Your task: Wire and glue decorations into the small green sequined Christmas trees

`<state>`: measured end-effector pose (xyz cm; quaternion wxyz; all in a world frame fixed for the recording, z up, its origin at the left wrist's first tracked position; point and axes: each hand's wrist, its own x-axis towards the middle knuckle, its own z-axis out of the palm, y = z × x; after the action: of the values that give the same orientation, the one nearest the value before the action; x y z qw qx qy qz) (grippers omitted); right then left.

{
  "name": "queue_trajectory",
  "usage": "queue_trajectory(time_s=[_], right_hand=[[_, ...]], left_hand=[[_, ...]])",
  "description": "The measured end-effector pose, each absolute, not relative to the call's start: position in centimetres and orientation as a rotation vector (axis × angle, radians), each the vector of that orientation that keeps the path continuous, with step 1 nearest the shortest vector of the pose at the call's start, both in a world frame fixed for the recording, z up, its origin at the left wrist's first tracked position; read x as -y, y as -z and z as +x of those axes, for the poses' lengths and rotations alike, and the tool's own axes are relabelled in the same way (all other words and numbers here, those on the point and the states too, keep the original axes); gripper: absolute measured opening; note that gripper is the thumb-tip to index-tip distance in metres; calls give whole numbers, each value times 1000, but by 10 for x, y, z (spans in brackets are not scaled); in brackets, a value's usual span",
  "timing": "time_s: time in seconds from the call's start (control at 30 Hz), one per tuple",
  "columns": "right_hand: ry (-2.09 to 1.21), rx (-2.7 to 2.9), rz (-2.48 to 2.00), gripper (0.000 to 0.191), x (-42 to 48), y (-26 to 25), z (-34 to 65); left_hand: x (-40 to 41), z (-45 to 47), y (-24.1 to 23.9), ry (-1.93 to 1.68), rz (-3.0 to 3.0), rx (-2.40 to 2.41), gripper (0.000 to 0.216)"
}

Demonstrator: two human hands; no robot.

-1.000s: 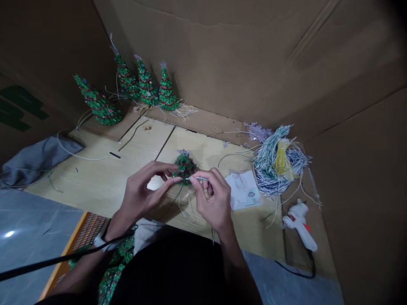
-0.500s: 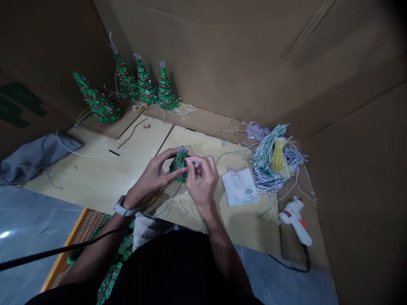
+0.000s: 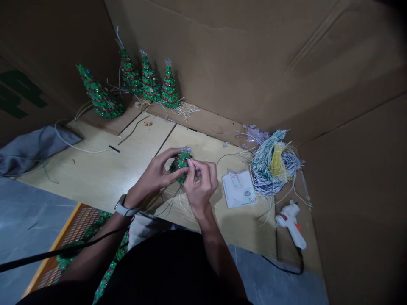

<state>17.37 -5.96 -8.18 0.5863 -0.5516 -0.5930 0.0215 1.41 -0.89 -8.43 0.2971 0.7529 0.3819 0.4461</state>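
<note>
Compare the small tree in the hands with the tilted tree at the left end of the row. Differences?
The small tree is held in the left hand and right hand; the tilted tree leans, untouched, near the cardboard wall. The small tree looks shorter, despite being nearer the camera. The small tree has a pale sprig on top; the tilted tree shows none. Both are green cones with red trim.

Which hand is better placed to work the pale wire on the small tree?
Right hand, likely: its fingertips pinch the wire at the tree; the left hand grips the tree's other side.
</note>
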Motion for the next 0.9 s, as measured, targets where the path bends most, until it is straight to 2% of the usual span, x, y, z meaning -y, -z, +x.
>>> queue_trajectory(time_s=[0.4, 0.67, 0.9], right_hand=[[140, 1421, -1213, 10, 57, 88, 172], [184, 1456, -1192, 23, 56, 100, 176], [182, 1491, -1250, 24, 57, 98, 181]], left_hand=[[14, 14, 89, -1230, 2015, -1057, 51], [16, 14, 92, -1248, 2029, -1059, 51], [15, 15, 93, -1248, 2045, -1048, 51]])
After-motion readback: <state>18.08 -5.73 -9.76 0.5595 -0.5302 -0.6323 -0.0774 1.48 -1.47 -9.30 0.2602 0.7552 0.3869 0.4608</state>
